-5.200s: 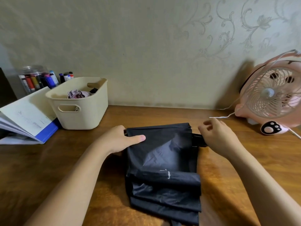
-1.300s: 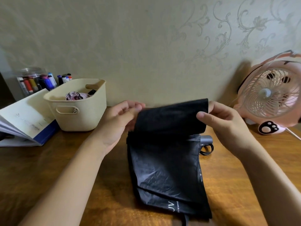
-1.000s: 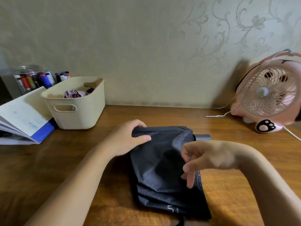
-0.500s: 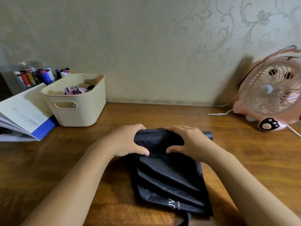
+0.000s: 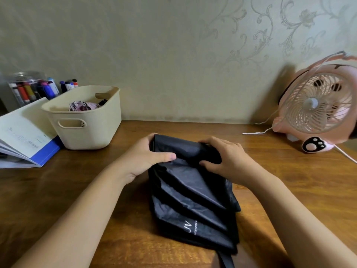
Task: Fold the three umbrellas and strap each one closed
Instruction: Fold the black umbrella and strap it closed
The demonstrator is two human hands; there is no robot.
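Wooden table [image 5: 58, 200] against patterned wall. Black umbrella [image 5: 191, 198] lies at centre, canopy pleats fanned toward camera. Left hand [image 5: 143, 157] and right hand [image 5: 226, 159] grip its rolled far end, fingers curled over, thumbs underneath. Cream basket [image 5: 87, 122] left, pink fan [image 5: 316, 107] right.

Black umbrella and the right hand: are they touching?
Touching. The head view shows the right hand curled over the rolled far end of the black umbrella.

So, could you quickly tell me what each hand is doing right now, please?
Left hand: grips the rolled end of the black umbrella.
Right hand: grips the same roll.
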